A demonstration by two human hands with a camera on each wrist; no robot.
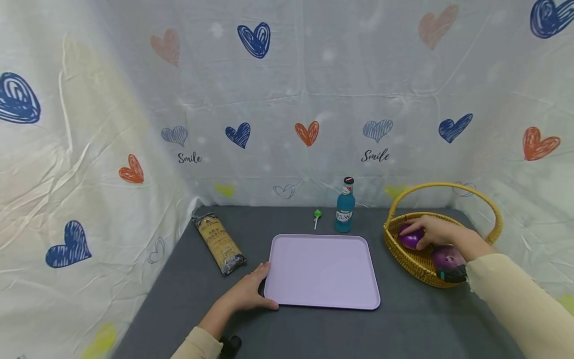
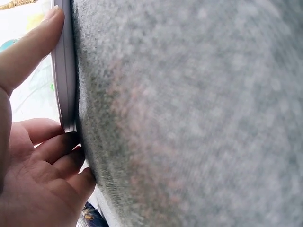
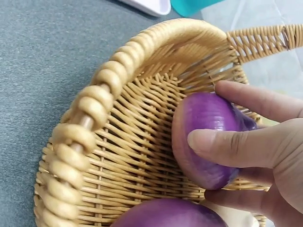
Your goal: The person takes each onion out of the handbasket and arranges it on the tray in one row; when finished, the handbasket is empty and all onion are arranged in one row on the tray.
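Note:
In the head view, my right hand [image 1: 426, 232] reaches into a yellow wicker basket [image 1: 414, 267] and grips a glossy purple onion [image 3: 208, 111]. From the right wrist camera, the thumb lies across the onion's near side and the fingers curve round behind it. A second round purple thing [image 1: 441, 257] sits in the basket below my forearm. On the left, my left hand [image 1: 246, 291] spans the front left corner of a lilac tray [image 1: 323, 271]. Its thumb [image 2: 35, 45] touches the tray's rim, while the other fingers spread along the side, tips low by the cloth.
A yellow packet [image 1: 219, 242] lies left of the tray. Behind the tray are a green lollipop [image 1: 317, 214] and an upright blue bottle [image 1: 345, 207]. The basket's tall handle [image 1: 441, 185] arches above it. A white curtain printed with hearts [image 1: 269, 99] encloses the grey table.

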